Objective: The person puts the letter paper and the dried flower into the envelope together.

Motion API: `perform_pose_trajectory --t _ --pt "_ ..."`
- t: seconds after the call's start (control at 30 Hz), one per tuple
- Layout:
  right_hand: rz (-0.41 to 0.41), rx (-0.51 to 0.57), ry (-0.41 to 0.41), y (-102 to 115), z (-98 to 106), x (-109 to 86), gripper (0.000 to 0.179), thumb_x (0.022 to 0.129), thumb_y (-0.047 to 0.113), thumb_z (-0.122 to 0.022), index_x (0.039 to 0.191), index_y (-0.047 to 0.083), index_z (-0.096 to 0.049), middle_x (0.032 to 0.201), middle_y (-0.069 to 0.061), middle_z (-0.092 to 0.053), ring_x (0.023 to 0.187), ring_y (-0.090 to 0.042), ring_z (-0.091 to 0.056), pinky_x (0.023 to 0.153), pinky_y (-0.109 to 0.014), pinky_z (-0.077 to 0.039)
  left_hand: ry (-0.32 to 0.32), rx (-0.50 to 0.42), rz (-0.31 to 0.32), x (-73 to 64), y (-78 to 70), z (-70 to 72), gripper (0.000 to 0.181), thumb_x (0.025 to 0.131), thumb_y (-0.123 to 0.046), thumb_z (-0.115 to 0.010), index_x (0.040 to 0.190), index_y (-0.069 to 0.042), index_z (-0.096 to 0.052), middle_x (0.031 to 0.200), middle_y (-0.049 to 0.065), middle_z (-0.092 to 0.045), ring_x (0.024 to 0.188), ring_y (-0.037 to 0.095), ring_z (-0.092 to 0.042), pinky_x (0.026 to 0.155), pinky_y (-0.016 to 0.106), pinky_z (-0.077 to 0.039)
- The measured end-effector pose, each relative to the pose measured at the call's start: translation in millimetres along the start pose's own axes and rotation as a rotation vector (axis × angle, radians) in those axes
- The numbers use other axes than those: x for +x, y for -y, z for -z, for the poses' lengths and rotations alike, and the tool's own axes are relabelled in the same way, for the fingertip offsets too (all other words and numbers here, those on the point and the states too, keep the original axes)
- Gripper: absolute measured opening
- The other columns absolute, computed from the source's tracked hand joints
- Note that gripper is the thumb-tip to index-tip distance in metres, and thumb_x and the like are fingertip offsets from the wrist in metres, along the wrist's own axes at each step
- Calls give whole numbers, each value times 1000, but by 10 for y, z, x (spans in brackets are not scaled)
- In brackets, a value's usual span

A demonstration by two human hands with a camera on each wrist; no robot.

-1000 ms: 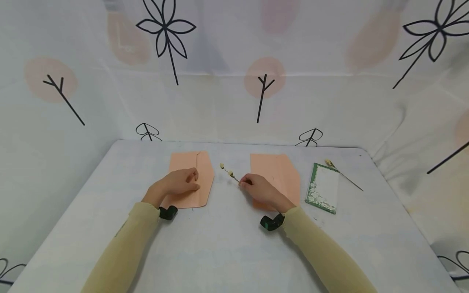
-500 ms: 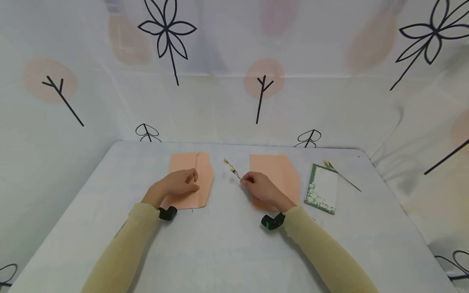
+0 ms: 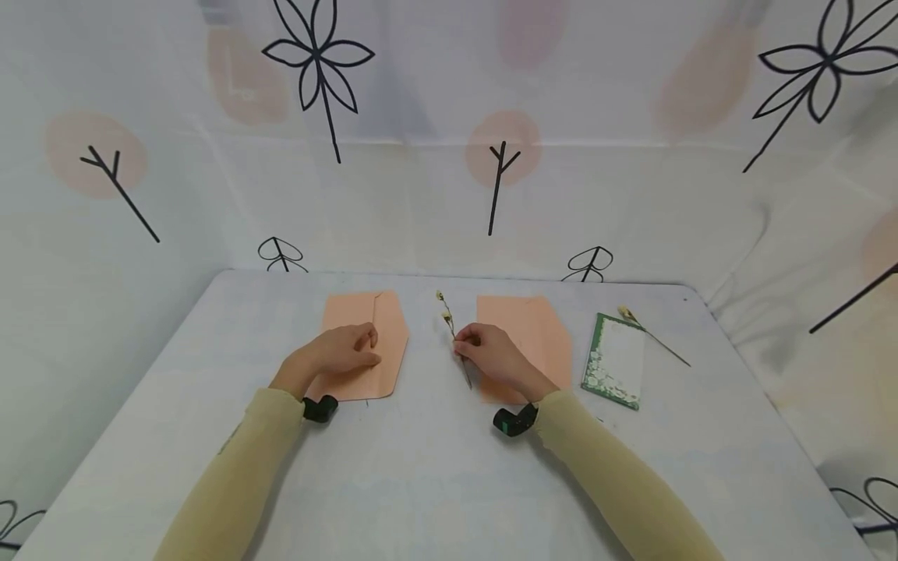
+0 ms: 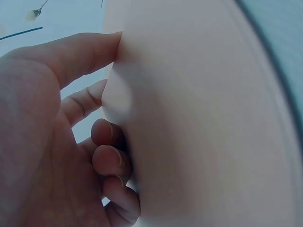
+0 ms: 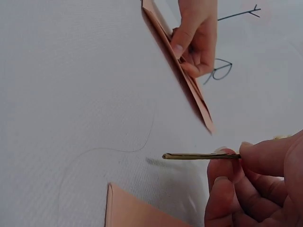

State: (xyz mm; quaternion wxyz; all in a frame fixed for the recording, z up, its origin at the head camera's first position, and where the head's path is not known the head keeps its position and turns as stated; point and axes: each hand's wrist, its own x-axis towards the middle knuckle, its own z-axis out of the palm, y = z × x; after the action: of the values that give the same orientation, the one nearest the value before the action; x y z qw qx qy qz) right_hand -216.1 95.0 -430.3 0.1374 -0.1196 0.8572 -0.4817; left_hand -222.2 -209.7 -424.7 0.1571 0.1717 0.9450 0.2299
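Note:
Two peach envelopes lie on the white table in the head view. My left hand (image 3: 341,348) rests on the left envelope (image 3: 393,312), its thumb and fingertips touching the paper, as the left wrist view shows at the fingers (image 4: 90,52). My right hand (image 3: 491,354) pinches the thin stem of a dried flower (image 3: 447,315) between thumb and fingers, over the left edge of the right envelope (image 3: 540,327). Pale yellow buds point away toward the back. In the right wrist view the cut end of the stem (image 5: 196,156) sticks out past the fingertips.
To the right lies a white card with a green floral border (image 3: 613,362). A second dried flower (image 3: 655,336) lies partly across its top corner. Behind the table (image 3: 421,483) hangs a patterned cloth (image 3: 421,210). Dark wrist cameras sit at both cuffs.
The flower has swung from pointing left to nearly upright toward the back, and its lower stem now shows below my right hand. My left hand stays put on the envelope.

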Motion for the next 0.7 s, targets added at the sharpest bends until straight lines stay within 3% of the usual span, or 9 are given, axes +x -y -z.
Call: perform_pose_trajectory --t 0.7 --pt "41 111 -16 78 -154 157 11 97 14 -66 100 3 -66 86 -4 -70 75 -16 -65 70 -29 -53 29 -19 8 -7 -11 59 20 93 -29 -67 98 -17 -52 73 1 -41 68 18 -45 65 33 -33"
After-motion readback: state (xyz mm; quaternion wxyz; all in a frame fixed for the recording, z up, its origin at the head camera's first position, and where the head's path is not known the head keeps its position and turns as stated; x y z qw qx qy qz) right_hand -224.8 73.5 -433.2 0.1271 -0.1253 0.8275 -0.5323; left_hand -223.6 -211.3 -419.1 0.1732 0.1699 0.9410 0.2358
